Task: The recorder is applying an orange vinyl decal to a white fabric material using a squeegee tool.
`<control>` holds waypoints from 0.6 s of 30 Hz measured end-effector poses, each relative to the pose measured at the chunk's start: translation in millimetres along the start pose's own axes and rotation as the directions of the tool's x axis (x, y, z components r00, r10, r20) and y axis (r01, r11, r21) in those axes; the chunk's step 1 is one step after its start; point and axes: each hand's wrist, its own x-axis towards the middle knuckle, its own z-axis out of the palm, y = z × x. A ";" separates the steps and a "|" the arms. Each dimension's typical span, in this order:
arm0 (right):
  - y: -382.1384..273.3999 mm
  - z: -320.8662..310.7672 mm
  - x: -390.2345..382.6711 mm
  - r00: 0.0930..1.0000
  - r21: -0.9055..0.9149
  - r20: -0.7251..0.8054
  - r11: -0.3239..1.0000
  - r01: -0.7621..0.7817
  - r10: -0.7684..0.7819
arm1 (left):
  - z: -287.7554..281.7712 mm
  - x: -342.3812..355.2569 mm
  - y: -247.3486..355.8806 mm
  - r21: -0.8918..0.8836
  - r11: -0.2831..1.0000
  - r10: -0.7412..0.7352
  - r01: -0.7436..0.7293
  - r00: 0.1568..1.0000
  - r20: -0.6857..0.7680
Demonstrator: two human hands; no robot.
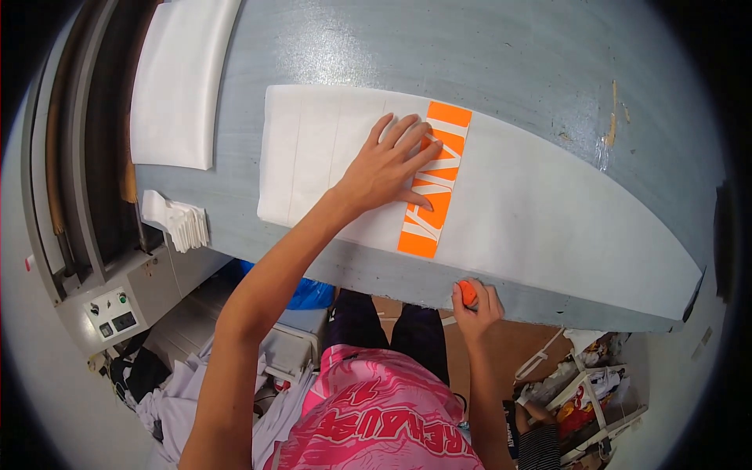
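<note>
A long white sheet [540, 204], paper or cloth, lies across the grey table [501, 55]. On it, crosswise, sits an orange strip [423, 244] with large white cut-out shapes. My left hand [388, 166] rests flat with fingers spread, its fingertips over the strip and its palm over the white sheet just left of it. At the table's near edge, right of the strip, my right hand [482, 305] is closed around a small rounded orange-red object [468, 293]. Its kind is unclear, since the fingers cover much of it.
Folded white material [176, 86] lies at the far left, near a stack of small white pieces [178, 222]. Dark rollers [102, 117] and a control panel [113, 313] stand beyond the left edge. A rack [591, 399] with mixed items is below right; a blue bag [312, 296] hangs below the table.
</note>
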 end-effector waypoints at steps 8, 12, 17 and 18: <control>-1.2 1.5 1.5 1.000 -0.013 0.003 1.000 0.001 -0.001 | 17.7 -15.6 -1.6 -0.066 0.997 -0.039 0.034 0.997 -0.072; -1.9 1.7 2.7 1.000 -0.016 -0.001 1.000 0.000 0.000 | 16.7 -15.8 -1.2 -0.094 0.995 -0.037 0.026 0.993 -0.110; -1.6 1.3 -0.4 1.000 -0.036 0.003 0.999 0.002 -0.002 | 18.4 -17.5 -0.3 -0.105 0.994 -0.043 0.031 0.992 -0.116; -0.2 1.9 -1.2 1.000 -0.042 0.005 0.999 -0.005 0.005 | 18.0 -16.2 0.1 -0.133 0.990 -0.050 0.034 0.992 -0.118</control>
